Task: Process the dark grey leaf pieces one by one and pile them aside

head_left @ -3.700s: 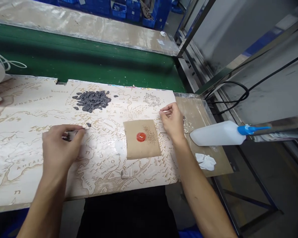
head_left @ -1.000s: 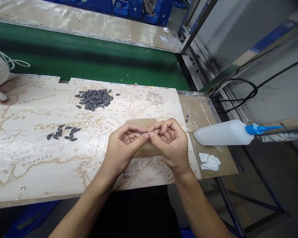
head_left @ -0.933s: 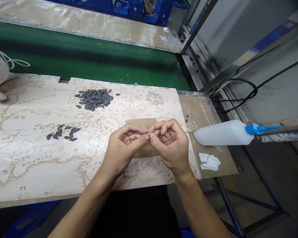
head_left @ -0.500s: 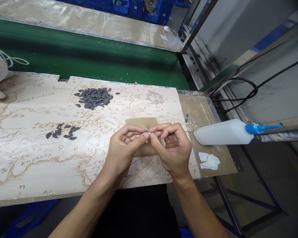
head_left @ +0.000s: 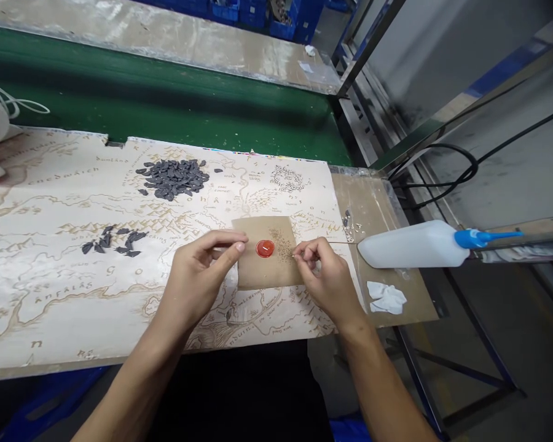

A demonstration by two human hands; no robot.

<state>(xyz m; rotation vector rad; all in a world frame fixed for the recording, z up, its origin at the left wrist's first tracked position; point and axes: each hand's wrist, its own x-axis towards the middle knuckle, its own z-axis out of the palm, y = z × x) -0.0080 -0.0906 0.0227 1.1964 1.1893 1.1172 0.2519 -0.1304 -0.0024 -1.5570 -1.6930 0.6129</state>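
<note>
My left hand (head_left: 203, 270) is closed, thumb and index finger pinched by the left edge of a brown square sheet (head_left: 253, 276). What lies in that pinch, if anything, is too small to make out. My right hand (head_left: 325, 276) pinches at the sheet's right edge, with a tiny pale speck at the fingertips that I cannot name. Behind its knuckles a thin brown stick (head_left: 343, 242) runs toward the bottle; I cannot tell whether the hand holds it. Between the hands, a small glossy red disc (head_left: 265, 248) rests on the sheet beside scattered brown specks (head_left: 282, 244).
Dark flat pieces form a large pile (head_left: 175, 178) and a smaller group (head_left: 115, 239) on the map-printed sheet (head_left: 74, 294). Tiny pale bits (head_left: 288, 178) lie farther back. At right are a white bottle with blue nozzle (head_left: 410, 244) and crumpled tissue (head_left: 387, 298). A green belt (head_left: 188, 110) runs behind.
My hands have moved apart from their meeting point above the brown sheet, left hand leftward, right hand slightly right. The red disc, earlier hidden by them, now shows. A small dark bit was between the fingertips before.
</note>
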